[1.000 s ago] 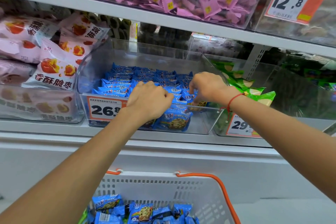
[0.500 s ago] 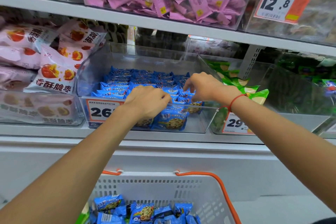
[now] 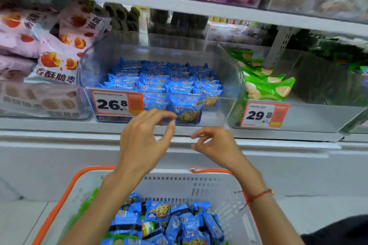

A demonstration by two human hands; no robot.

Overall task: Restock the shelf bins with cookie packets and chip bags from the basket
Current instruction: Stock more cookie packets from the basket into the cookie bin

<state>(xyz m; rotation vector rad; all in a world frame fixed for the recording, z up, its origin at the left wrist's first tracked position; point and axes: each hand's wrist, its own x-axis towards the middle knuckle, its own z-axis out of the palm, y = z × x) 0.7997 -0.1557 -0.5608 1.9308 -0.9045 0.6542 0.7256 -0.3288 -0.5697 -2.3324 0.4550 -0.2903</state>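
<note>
Both hands are hanging empty in front of the shelf edge, over the basket. The left hand (image 3: 143,141) is showing loosely curled fingers with thumb and index close but pinching nothing; the right hand (image 3: 216,146) is doing the same, a red string bracelet (image 3: 256,195) sitting on its wrist. Blue cookie packets (image 3: 165,83), too many to count, are standing in neat rows in the clear bin (image 3: 231,77) with the 26.8 price tag (image 3: 116,104). More are lying jumbled in the white basket (image 3: 199,187) with orange handles. One bin of green chip bags (image 3: 264,85) is sitting just right, pink bags (image 3: 57,53) left.
</note>
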